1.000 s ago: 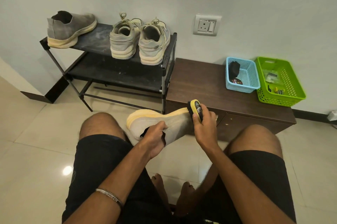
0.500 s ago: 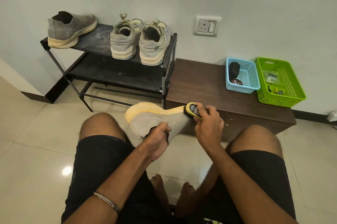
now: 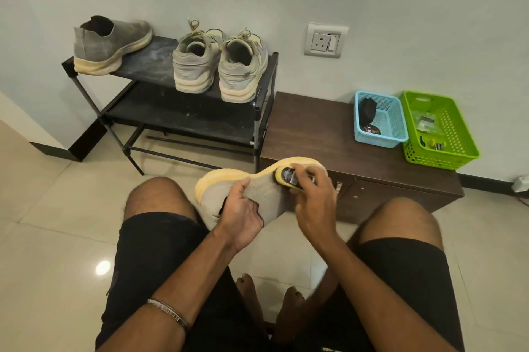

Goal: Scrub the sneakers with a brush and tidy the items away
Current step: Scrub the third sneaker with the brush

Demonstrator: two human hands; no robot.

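Between knees | left hand [image 3: 242,215] grips sneaker [image 3: 257,191] | right hand [image 3: 313,203] holds brush [image 3: 286,175] against it

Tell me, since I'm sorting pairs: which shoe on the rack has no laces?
The grey slip-on sneaker at the shoe rack's left end; the two beige sneakers beside it are laced.

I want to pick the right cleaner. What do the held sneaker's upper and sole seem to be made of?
The held sneaker: upper looks like grey knit fabric, matte, with a fine woven texture. Its sole looks like yellowish foam or rubber, smooth and thick; which one is unclear.
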